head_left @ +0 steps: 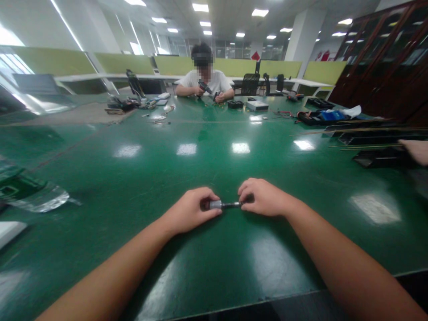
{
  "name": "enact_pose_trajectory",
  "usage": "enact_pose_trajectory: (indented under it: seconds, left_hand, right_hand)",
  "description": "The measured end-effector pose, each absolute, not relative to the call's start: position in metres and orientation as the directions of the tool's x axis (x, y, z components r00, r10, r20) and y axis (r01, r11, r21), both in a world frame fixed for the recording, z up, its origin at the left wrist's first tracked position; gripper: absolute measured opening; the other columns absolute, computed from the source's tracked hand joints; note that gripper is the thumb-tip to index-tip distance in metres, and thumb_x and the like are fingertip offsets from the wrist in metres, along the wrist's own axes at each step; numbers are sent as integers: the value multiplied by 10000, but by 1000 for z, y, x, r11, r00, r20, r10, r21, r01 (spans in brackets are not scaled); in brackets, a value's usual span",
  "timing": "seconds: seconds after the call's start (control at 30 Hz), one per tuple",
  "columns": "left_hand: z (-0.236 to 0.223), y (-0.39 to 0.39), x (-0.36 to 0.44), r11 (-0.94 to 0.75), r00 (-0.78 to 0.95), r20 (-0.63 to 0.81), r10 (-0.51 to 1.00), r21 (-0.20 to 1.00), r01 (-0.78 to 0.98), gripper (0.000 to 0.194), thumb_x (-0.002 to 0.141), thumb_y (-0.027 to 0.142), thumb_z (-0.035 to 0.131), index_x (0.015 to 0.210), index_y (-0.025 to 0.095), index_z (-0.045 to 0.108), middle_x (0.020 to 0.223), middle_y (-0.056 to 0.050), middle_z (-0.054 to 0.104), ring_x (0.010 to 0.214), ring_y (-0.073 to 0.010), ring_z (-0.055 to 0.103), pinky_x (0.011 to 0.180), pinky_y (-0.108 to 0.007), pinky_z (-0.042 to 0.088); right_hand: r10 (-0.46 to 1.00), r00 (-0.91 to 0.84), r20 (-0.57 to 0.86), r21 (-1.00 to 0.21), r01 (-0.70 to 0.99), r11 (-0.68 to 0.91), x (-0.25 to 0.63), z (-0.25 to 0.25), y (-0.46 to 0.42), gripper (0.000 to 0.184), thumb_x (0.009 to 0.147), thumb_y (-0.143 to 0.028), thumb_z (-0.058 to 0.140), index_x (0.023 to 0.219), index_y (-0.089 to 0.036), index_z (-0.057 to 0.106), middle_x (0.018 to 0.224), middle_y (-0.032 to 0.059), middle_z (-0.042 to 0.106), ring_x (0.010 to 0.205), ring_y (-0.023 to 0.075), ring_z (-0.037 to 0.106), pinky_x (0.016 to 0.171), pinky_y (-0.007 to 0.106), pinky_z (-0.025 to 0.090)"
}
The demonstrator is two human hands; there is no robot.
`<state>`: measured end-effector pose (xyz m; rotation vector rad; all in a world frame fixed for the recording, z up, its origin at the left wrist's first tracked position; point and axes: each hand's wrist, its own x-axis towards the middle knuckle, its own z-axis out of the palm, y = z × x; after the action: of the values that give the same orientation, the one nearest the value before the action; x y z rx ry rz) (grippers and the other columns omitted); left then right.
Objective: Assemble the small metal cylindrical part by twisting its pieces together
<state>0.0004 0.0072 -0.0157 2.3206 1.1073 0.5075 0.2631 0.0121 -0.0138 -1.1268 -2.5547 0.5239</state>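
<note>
Both my hands meet low over the green table [214,160], near its front edge. My left hand [190,209] is closed around the silver end of a small metal cylinder [216,204]. A thin dark rod [230,205] sticks out of that cylinder to the right. My right hand [262,197] pinches the far end of the rod with its fingers curled. The piece lies level between the two hands, just above the table top.
A clear plastic bag [33,191] lies at the left and a white object [8,232] at the left edge. Black trays and long rods [371,133] sit at the right by another person's hand [416,150]. Across the table a person [203,80] works with tools.
</note>
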Motion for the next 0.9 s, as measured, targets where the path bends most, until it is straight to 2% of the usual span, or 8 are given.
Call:
enact_pose_trajectory:
  seconds: [0.27, 0.5, 0.67, 0.83, 0.9]
  left_hand:
    - [-14, 7, 1, -528, 597, 105, 796, 604, 598, 217, 823, 372, 701, 939, 190, 684, 832, -15, 651, 721, -160, 595, 656, -263, 461]
    - [-15, 7, 2, -557, 612, 145, 778, 611, 563, 199, 802, 335, 705, 924, 181, 674, 842, -18, 651, 743, -162, 601, 675, -259, 466]
    - [-15, 7, 1, -565, 605, 164, 780, 600, 566, 219, 778, 345, 726, 908, 177, 674, 833, -23, 653, 741, -167, 601, 665, -257, 468]
    - [-12, 5, 1, -505, 591, 101, 800, 645, 573, 252, 885, 408, 615, 953, 181, 702, 811, -27, 682, 727, -165, 618, 676, -262, 479]
    - [-10, 5, 2, -481, 589, 72, 805, 661, 576, 251, 879, 400, 622, 978, 181, 695, 804, -21, 686, 720, -164, 625, 672, -259, 481]
  right_hand:
    - [765, -633, 114, -419, 668, 615, 271, -10, 13, 98, 777, -222, 719, 855, -208, 776, 1016, 50, 724, 976, 213, 636, 924, 358, 469]
    - [693, -674, 258, -488, 528, 695, 233, -28, 6, 112, 860, -238, 665, 914, -175, 739, 1001, 69, 720, 977, 193, 615, 891, 327, 474]
    - [699, -639, 322, -487, 521, 701, 218, -34, 4, 108, 843, -230, 676, 912, -171, 735, 1024, 67, 715, 985, 203, 604, 895, 337, 471]
    - [699, -644, 309, -496, 518, 697, 225, -33, 4, 190, 799, -293, 732, 948, -176, 736, 1055, 75, 705, 1014, 212, 601, 912, 348, 471]
    - [697, -647, 310, -493, 518, 699, 227, -33, 5, 240, 777, -313, 755, 965, -165, 735, 1057, 80, 705, 1017, 216, 602, 924, 354, 470]
